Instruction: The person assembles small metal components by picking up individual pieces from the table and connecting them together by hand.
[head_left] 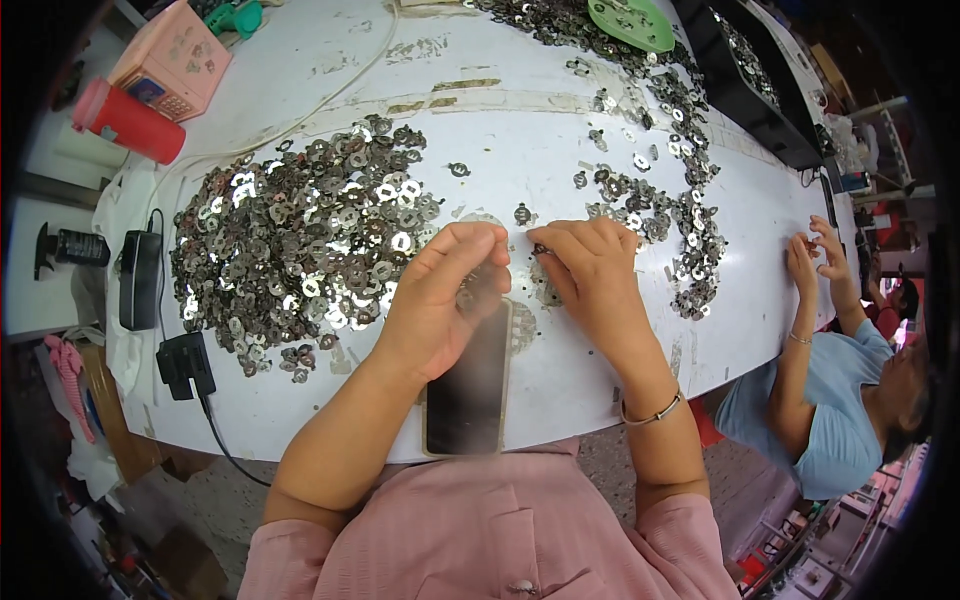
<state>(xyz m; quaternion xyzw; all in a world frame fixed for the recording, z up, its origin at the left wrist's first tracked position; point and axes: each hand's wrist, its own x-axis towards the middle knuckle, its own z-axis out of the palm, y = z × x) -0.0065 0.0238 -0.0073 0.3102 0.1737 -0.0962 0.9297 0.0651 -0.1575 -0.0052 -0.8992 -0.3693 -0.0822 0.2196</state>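
The left hand curls around a small stack of thin metal stampings; the right hand pinches one just beside it. They look light, stiff, slippery, best gripped by the edges. A heap lies left on the white surface.

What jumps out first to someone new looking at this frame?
The big heap of small shiny metal parts spread on the white table, left of centre. Next, the left hand and right hand pinching small pieces at the near edge, above a dark phone. A co-worker in blue sits at right.
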